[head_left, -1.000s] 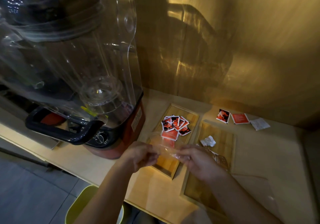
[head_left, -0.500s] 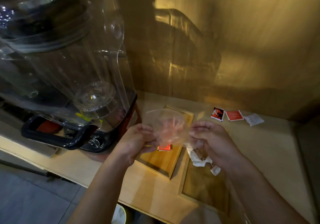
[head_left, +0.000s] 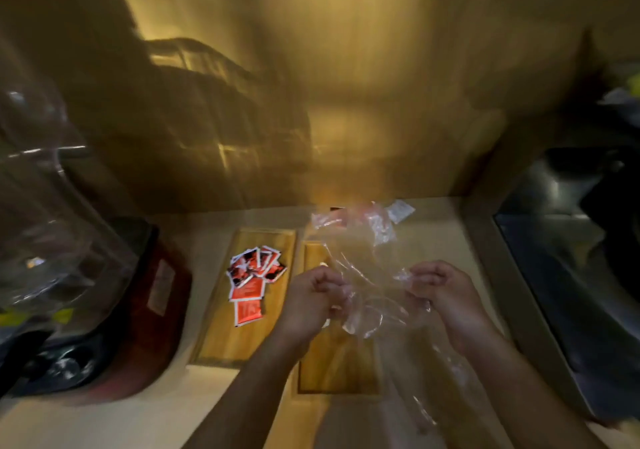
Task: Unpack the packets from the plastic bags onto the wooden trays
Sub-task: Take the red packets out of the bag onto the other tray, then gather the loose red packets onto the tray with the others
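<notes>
Two wooden trays lie side by side on the counter. The left tray point(head_left: 221, 337) carries a pile of several red and white packets point(head_left: 254, 277). The right tray point(head_left: 332, 369) is partly hidden behind my hands and a clear plastic bag point(head_left: 367, 268). My left hand point(head_left: 313, 296) and my right hand point(head_left: 440, 292) each pinch an edge of that bag and hold it stretched above the right tray. The frame is blurred, and I cannot tell what is inside the bag. A white packet point(head_left: 400, 210) lies by the back wall.
A large blender with a clear cover and red base point(head_left: 104, 292) stands at the left, close to the left tray. A wooden wall point(head_left: 346, 102) rises behind the counter. A dark sink or basin point(head_left: 571, 268) lies at the right.
The camera swung right, so the blender slid to the left edge and a dark basin appeared. My hands moved from over the left tray to over the right tray, pulling the bag apart.
</notes>
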Demonstrator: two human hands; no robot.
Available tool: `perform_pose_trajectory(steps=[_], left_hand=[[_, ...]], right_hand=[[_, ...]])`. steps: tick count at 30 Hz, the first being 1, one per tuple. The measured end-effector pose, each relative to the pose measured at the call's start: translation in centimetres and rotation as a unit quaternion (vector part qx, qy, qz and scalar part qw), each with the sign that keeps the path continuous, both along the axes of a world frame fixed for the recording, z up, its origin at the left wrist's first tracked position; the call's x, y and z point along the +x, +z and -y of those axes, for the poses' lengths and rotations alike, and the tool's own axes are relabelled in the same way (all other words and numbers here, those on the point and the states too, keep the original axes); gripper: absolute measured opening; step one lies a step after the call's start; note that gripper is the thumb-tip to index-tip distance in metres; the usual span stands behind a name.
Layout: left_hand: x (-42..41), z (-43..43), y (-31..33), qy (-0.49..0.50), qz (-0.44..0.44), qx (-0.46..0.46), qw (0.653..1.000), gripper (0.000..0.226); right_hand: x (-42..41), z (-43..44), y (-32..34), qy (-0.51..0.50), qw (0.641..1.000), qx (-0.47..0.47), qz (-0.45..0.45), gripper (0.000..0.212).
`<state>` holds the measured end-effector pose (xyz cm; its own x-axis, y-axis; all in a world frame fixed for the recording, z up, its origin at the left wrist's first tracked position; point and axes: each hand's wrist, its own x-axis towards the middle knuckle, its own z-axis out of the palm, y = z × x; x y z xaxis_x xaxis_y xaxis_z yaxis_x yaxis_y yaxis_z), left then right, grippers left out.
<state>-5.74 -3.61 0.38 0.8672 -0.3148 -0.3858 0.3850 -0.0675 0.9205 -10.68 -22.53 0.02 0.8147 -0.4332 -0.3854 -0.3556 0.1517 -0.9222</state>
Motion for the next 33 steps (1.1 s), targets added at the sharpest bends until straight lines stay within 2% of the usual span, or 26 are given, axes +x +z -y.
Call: perform_pose_trajectory(steps=[4,7,11,15,24,29,33], left_hand=[[-2.0,4.0,-2.6,-0.039,-0.055,0.009,0.998,0.026],[-3.4,5.6,-4.5,-0.076,-0.081,0.033,0.993,0.03],[-4.6,6.6,-6.7,-0.092,-0.11,0.069,0.987,0.038],[-4.9,6.9,-7.8,-0.089,-0.134,0.095,0.982,0.04],[-2.7,5.9,-6.8,-0.221,-0.072,0.185,0.955,0.025],[0.1,4.6,-4.2,-0.199,-0.036,0.204,0.958,0.019],[3.1,4.1,-1.7,-0.172,0.002,0.2,0.964,0.02]], right_hand=[[-3.3,3.1,-2.3,-0.061,0.998,-0.016,-0.017,0.027],[-5.6,4.5,-4.2,-0.088,0.993,-0.063,-0.052,0.03],[-7.2,5.4,-6.7,-0.068,0.982,-0.146,-0.097,0.031],[-7.8,5.9,-8.4,-0.031,0.979,-0.144,-0.139,0.025],[-5.9,6.5,-8.0,0.07,0.942,-0.263,-0.198,0.009],[-3.2,7.2,-6.0,0.122,0.902,-0.362,-0.2,0.004],[0.1,7.5,-4.1,0.126,0.91,-0.356,-0.17,0.015]])
